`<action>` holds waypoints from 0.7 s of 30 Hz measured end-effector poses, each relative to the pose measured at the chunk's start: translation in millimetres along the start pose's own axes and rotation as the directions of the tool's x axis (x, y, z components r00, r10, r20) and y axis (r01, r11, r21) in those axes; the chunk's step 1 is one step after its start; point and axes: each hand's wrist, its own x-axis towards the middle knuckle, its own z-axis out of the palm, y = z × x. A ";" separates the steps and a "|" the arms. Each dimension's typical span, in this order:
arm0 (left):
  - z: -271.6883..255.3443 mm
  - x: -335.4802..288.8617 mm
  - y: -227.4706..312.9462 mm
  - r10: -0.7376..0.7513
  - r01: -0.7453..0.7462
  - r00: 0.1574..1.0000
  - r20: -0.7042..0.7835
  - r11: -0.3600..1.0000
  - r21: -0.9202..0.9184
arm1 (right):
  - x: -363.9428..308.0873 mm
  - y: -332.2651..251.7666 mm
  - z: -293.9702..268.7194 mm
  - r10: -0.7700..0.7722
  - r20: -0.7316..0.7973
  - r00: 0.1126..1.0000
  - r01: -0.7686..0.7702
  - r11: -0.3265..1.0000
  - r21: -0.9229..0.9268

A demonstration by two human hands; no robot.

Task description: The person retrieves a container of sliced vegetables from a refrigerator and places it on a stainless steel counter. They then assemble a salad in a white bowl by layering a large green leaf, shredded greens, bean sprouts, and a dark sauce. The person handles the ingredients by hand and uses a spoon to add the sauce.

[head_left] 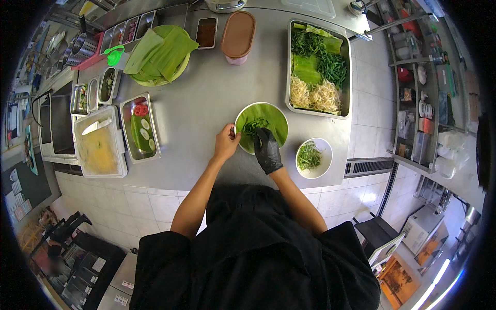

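Observation:
A white bowl [242, 111] lined with green leaf [275, 120] stands near the counter's front edge. My bare left hand [226, 142] grips its left rim, thumb on the edge. Inside the bowl, at the left, lies a small heap of dark cut greens [254, 125]. My right hand [267, 150], in a black glove, reaches over the near right rim, with its fingers closed at those greens. The glove hides part of the heap. To the right is a smaller white bowl [325, 158] holding paler shredded greens [309, 156].
A steel tray [288, 67] at the right holds bean sprouts [325, 98] and green vegetables. A lidded brown-topped tub [238, 33] and a basin of large leaves [160, 54] stand farther back. At left are a cucumber-and-tomato pan [140, 129] and a lidded container with a knife [96, 126] on top.

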 end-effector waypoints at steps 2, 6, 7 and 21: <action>1.2 1.8 -4.7 -0.002 0.002 1.000 -0.004 1.000 -0.019 | -4.5 -2.5 -6.4 -0.004 -0.057 0.998 0.002 1.000 -0.020; 2.2 -1.4 -6.9 0.012 -0.012 1.000 -0.010 0.999 -0.031 | -12.7 6.1 -3.9 0.057 0.026 0.998 -0.055 0.996 -0.074; 1.5 -0.2 -6.4 0.029 -0.029 0.999 -0.013 0.999 -0.033 | -11.2 5.4 -8.3 0.053 -0.007 0.999 -0.054 0.996 -0.066; 0.8 -5.9 8.3 -0.088 0.092 0.994 0.058 0.992 -0.082 | 20.8 -9.6 -29.2 -0.117 0.119 0.986 0.149 0.938 -0.314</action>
